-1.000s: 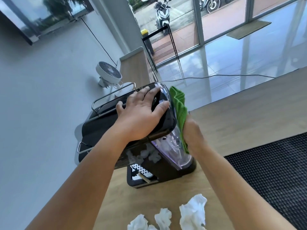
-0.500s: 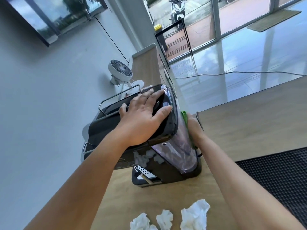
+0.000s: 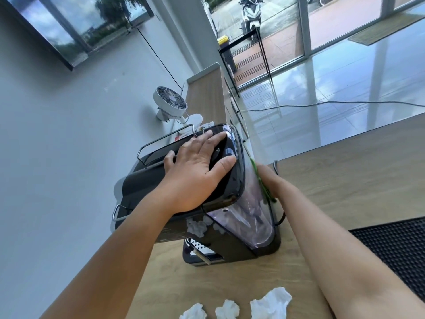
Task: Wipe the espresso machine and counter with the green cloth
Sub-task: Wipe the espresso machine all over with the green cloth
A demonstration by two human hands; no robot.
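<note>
Pale wooden counter point(image 3: 345, 171) was seen beneath everything, with glass doors and a glossy tiled floor behind it. On it, the espresso machine point(image 3: 135, 187) was steadied by the left hand point(image 3: 195, 178), which was laid flat on the dark lid with its fingers spread wide and nothing gripped. The green cloth point(image 3: 266, 193) was visible only as a thin strip, pressed between the right hand point(image 3: 271, 178) and the outer face of the clear water tank point(image 3: 248, 217). The right fingers were hidden behind the machine, so it could not be told whether they were curled or straight.

Several risks could be judged from this. If the sideways pressure of the wipe were not matched by the left palm, the machine might be slid or rocked towards the left little finger. The tank, apparently a removable part, might be knocked loose by a hard stroke. A black cord point(image 3: 279, 218) lay just below the right wrist and could be snagged by a trailing edge of cloth. Crumpled tissues point(image 3: 271, 302) lay near both forearms, well back from the fingertips, and could be swept off the counter.
</note>
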